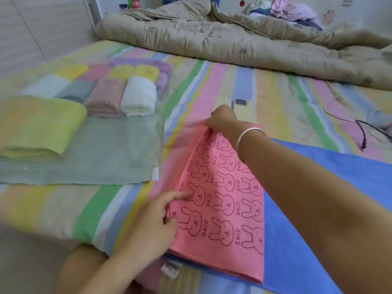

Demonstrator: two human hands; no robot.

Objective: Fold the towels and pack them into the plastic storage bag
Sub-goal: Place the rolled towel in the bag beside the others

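Bedsheet; pink towel, far edge in right grip

This is a bedroom in a home. A bed with a pastel striped sheet fills the view, with a rumpled beige quilt along its far side. Loose clothes are heaped at far right. A phone and a charging cable lie on the sheet, and folded towels sit at left.

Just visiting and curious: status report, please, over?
Right hand pinches far corner of pink towel. Left hand touches its near edge. It lies on blue towel. Phone just beyond.
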